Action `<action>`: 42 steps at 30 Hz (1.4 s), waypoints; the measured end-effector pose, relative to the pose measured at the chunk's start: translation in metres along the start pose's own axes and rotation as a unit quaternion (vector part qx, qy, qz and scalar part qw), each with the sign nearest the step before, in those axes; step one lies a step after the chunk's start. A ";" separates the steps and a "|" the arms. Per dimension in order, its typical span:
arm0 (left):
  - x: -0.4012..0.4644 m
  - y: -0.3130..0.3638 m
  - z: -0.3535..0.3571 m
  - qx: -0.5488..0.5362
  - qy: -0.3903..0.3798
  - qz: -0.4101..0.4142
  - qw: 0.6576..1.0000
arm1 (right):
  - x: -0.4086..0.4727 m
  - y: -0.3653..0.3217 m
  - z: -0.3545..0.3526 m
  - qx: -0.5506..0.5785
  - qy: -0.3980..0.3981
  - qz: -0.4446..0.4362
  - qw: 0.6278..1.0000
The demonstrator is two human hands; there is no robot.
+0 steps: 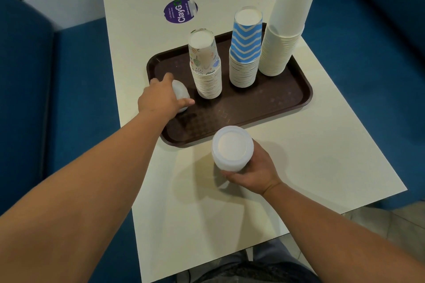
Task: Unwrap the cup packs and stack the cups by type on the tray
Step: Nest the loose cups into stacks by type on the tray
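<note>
Tray (287,108): three upturned paper cup stacks along its far side. Left hand (158,99): fingers curled round a short clear cup stack (181,94) at the tray's near-left corner; set it flat, release gently. Right hand (250,172): grips second clear stack (232,147) above counter (322,156); add it squarely on top.

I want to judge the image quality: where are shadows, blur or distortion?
Head view: soft shadow on the table under the translucent cups in the right hand; left hand and its cups slightly blurred; wide-angle lens bends the table edges; faint sheen on the tray.
</note>
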State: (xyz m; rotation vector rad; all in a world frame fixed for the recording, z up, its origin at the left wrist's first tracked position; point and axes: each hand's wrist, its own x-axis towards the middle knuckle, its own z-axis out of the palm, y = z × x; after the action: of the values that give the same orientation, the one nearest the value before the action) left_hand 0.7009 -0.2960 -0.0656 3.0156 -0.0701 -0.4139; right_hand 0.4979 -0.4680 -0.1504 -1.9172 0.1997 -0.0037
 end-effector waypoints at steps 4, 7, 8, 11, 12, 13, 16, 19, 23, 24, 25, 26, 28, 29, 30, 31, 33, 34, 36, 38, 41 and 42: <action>-0.041 -0.007 -0.020 -0.053 0.011 0.028 0.998 | -0.001 0.000 -0.001 -0.001 0.000 -0.009 1.000; -0.088 0.002 -0.030 -0.107 0.010 0.113 0.988 | 0.000 0.000 -0.001 -0.008 -0.005 -0.008 1.000; -0.104 0.007 -0.032 -0.136 0.004 0.156 0.978 | 0.000 -0.001 -0.001 -0.011 -0.005 -0.006 1.000; -0.138 0.025 -0.037 -0.162 -0.028 0.291 0.943 | 0.002 -0.003 -0.003 -0.033 -0.009 -0.004 0.999; -0.144 0.029 -0.036 -0.145 -0.041 0.318 0.936 | 0.003 -0.002 -0.002 -0.042 -0.018 -0.008 0.999; -0.147 0.033 -0.035 -0.117 -0.056 0.330 0.935 | 0.005 0.000 -0.001 -0.049 -0.031 -0.011 0.998; -0.150 0.039 -0.027 -0.033 -0.058 0.339 0.939 | 0.006 0.004 0.001 -0.050 -0.037 -0.009 0.998; -0.150 0.040 -0.023 -0.014 -0.040 0.344 0.938 | 0.002 -0.003 -0.003 -0.060 -0.018 -0.006 0.998; -0.152 0.040 -0.021 -0.025 -0.033 0.344 0.938 | 0.002 -0.006 -0.003 -0.060 -0.016 -0.005 0.998; -0.152 0.040 -0.022 -0.032 -0.029 0.344 0.938 | 0.002 -0.005 -0.003 -0.059 -0.017 -0.004 0.998; -0.152 0.039 -0.023 -0.039 -0.024 0.343 0.938 | 0.001 -0.004 -0.003 -0.060 -0.018 -0.002 0.998; -0.153 0.038 -0.025 -0.044 -0.018 0.342 0.938 | 0.001 -0.003 -0.003 -0.057 -0.019 -0.001 0.998; -0.154 0.035 -0.032 -0.065 -0.004 0.342 0.938 | 0.000 -0.003 -0.004 -0.046 -0.021 -0.003 0.999; -0.154 0.032 -0.036 -0.086 0.004 0.339 0.937 | -0.001 -0.003 -0.005 -0.039 -0.021 -0.007 0.999; -0.152 0.028 -0.041 -0.115 0.012 0.330 0.937 | -0.001 -0.003 -0.005 -0.035 -0.020 -0.011 0.999; -0.149 0.024 -0.044 -0.150 0.021 0.309 0.939 | -0.002 -0.005 -0.005 -0.036 -0.018 -0.012 0.999; -0.137 0.010 -0.049 -0.219 0.039 0.227 0.948 | -0.002 -0.007 -0.004 -0.026 -0.010 -0.008 1.000; -0.126 0.001 -0.048 -0.240 0.050 0.178 0.953 | -0.002 -0.007 -0.004 -0.014 -0.008 -0.004 1.000; -0.100 -0.015 -0.041 -0.229 0.073 0.100 0.966 | -0.003 -0.006 -0.003 0.003 -0.009 0.000 1.000; -0.073 -0.027 -0.032 -0.187 0.077 0.062 0.977 | -0.003 -0.006 -0.002 0.011 -0.008 -0.004 1.000; -0.041 -0.029 -0.020 -0.156 0.062 0.051 0.985 | -0.003 -0.005 -0.002 0.020 -0.007 -0.007 1.000; -0.033 -0.028 -0.017 -0.147 0.056 0.052 0.986 | -0.003 -0.004 -0.001 0.021 -0.006 -0.008 1.000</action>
State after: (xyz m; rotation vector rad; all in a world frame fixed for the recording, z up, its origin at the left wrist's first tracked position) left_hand 0.6746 -0.2643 -0.0435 2.7232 -0.1433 -0.2207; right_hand 0.4957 -0.4671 -0.1456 -1.8773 0.1746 -0.0059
